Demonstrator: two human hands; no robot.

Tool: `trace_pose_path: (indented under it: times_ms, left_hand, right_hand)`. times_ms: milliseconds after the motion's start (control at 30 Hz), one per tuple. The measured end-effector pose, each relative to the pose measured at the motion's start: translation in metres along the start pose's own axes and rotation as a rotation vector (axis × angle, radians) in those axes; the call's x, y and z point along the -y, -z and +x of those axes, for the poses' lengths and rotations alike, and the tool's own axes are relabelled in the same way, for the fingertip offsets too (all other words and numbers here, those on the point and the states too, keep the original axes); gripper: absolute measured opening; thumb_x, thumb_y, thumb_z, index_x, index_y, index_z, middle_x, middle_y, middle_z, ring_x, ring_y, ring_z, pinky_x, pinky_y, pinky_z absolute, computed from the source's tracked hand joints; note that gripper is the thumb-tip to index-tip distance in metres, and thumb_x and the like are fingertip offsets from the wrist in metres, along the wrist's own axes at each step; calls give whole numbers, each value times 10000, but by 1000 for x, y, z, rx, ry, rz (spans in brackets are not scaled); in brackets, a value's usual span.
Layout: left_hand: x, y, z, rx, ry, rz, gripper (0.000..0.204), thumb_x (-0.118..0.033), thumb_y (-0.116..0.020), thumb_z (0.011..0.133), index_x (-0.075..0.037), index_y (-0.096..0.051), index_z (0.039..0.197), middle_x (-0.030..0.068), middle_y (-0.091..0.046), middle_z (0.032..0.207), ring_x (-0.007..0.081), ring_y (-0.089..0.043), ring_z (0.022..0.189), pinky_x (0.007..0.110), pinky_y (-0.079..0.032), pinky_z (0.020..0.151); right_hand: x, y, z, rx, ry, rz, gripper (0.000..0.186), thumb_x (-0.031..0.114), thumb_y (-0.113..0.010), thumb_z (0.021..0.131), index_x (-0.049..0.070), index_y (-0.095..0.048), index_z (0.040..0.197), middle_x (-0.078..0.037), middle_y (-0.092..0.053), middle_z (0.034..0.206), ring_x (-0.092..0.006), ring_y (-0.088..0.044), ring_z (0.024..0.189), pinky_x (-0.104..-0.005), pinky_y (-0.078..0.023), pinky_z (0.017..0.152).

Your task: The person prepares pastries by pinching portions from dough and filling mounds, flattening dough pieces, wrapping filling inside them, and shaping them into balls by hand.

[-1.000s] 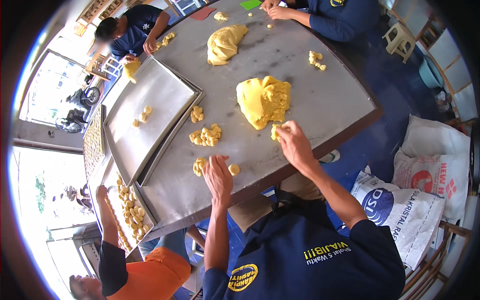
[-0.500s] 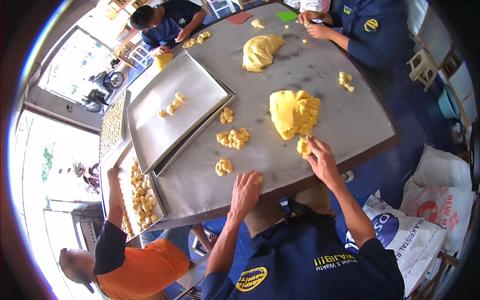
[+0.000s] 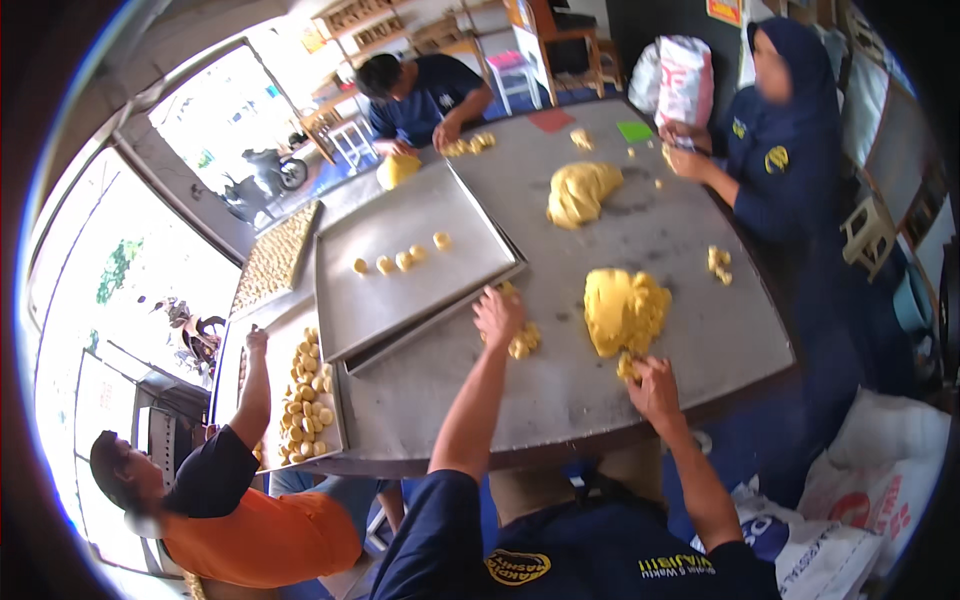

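Observation:
A large mound of crumbly yellow dough (image 3: 625, 310) rests on the metal table in front of me. My right hand (image 3: 656, 392) is closed round a smaller lump of yellow dough (image 3: 628, 367), right at the mound's near edge. Stretched forward to the left, my left hand (image 3: 498, 317) is by the near corner of the large tray. Its fingers bend down over a small yellow dough piece (image 3: 508, 289) and partly cover it. Beside this hand lies a cluster of small dough pieces (image 3: 524, 341); hand and forearm hide part of the table there.
An upper metal tray (image 3: 400, 220) carries several dough balls. Left of it, another tray (image 3: 338, 425) holds many round pieces, with an orange-shirted person (image 3: 265, 535) beside it. A paler dough mound (image 3: 583, 193) sits farther back. Two people in dark blue work across the table (image 3: 560, 400).
My left hand has gone forward from the near table edge to the dough clusters by the tray. My right hand still grips its lump. The view has tilted up.

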State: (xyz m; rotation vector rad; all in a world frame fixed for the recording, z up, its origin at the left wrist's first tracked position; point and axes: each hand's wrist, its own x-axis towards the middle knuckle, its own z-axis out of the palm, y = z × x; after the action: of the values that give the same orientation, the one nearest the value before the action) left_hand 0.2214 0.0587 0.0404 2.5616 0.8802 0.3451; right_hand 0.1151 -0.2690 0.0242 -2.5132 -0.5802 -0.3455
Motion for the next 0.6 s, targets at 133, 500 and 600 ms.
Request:
trace_pose_path:
  times_ms: [133, 500, 600]
  left_hand:
    - [8, -30, 2, -248, -201, -185, 539, -317, -615, 939, 35, -470, 1320, 243, -614, 1281, 434, -546, 1228, 517, -490, 1016]
    - [46, 45, -26, 282, -232, 259, 526, -432, -593, 918, -33, -661, 1256, 226, -634, 1332, 426, -597, 1255, 528, -523, 998]
    - [79, 52, -40, 213, -294, 228, 503, -426, -550, 963, -31, -654, 1257, 218, -643, 1295, 418, -619, 1209, 528, -524, 962]
  right_hand:
    - [17, -1, -4, -4, -6, -51, 256, 98, -730, 788, -5, -723, 1023, -194, -666, 925, -381, -632, 937, -466, -489, 890]
    - [9, 18, -11, 95, -168, 98, 464, 92, -771, 836, -18, -668, 1275, -217, -646, 1118, -407, -603, 1056, -453, -511, 942]
    - [9, 7, -22, 26, -102, 83, 506, 50, -761, 841, -28, -626, 1322, -202, -622, 1214, -397, -589, 1061, -463, -505, 946]
